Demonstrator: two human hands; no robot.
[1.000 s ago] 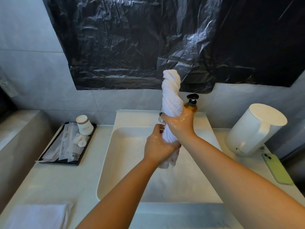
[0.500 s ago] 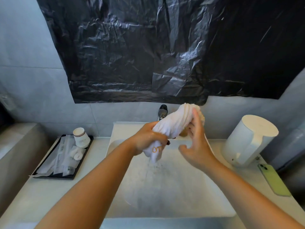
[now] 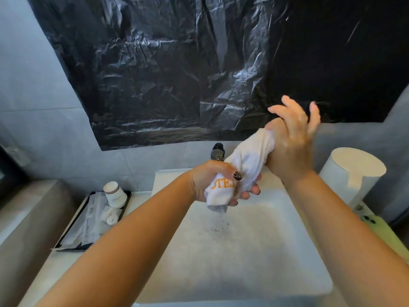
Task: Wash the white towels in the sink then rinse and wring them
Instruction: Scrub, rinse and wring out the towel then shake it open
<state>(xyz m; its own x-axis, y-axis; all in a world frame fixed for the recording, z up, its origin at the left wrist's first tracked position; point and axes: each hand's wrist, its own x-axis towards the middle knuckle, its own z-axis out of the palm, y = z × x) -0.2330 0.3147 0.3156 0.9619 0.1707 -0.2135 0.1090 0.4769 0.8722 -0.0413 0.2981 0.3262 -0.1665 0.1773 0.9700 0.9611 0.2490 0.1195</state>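
While the left hand (image 3: 212, 182) grips the towel's (image 3: 247, 160) lower end, the open right hand (image 3: 290, 142) presses its top.

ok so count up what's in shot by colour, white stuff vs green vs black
white: 4 - towel, sink, paper cup, cylindrical container
green: 1 - phone
black: 2 - plastic sheet, tray
total: 7

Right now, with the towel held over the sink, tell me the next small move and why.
Probably close the right hand around the upper end of the towel and twist again. The left hand grips the lower end, but the right fingers are spread open, only the palm touching. Drops fall from the towel toward the sink, so water remains.
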